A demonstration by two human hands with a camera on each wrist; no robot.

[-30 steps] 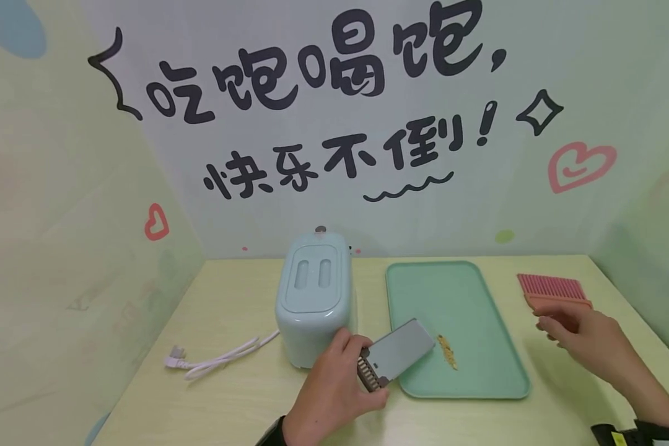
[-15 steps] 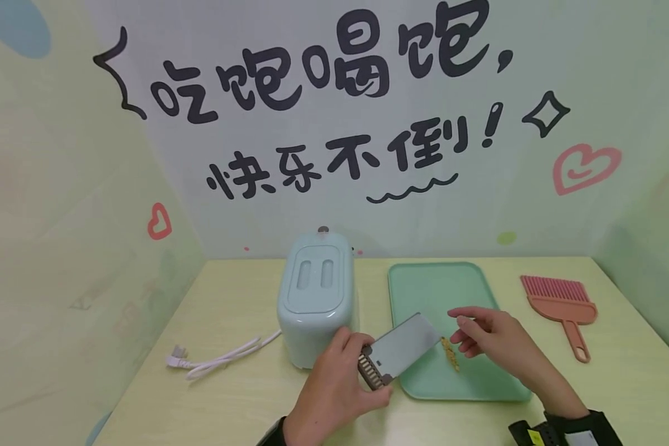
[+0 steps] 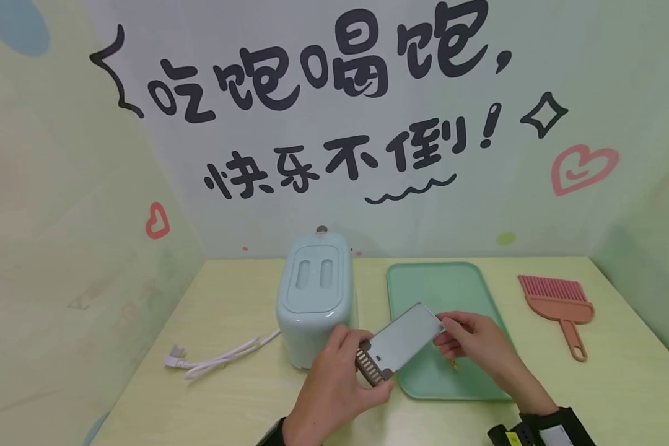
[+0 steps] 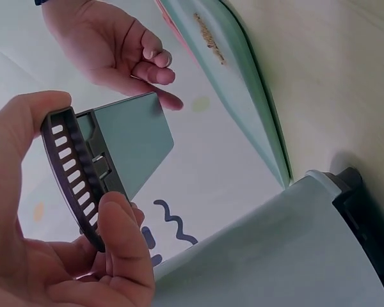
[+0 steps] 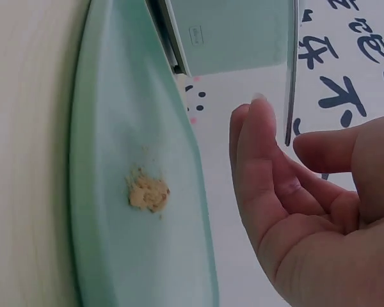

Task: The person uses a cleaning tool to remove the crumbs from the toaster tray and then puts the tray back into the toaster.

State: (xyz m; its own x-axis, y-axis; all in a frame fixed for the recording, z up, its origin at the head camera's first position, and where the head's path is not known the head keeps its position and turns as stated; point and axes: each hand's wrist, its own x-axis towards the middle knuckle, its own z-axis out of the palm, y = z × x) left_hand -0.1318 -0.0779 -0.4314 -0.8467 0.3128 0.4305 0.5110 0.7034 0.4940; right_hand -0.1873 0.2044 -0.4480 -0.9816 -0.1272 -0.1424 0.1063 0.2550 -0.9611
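My left hand (image 3: 337, 378) grips a toaster crumb tray (image 3: 407, 337) by its dark slotted front, thumb below and fingers above. The flat metal plate tilts up toward the right, over the near left part of a green serving tray (image 3: 490, 384). My right hand (image 3: 476, 344) is at the plate's far corner, its thumb and fingers on either side of the edge in the right wrist view. A small pile of tan crumbs (image 5: 148, 192) lies on the green tray, mostly hidden by the right hand in the head view.
A pale blue toaster (image 3: 314, 310) with a lid stands left of the green tray, close to my left hand. Its white cord and plug (image 3: 217, 362) lie on the table at left. A small pink-bristled brush (image 3: 557, 303) rests on the right.
My right hand has moved left from beside the brush, over the green tray, to the crumb tray's far corner. My left hand keeps its grip almost unmoved.
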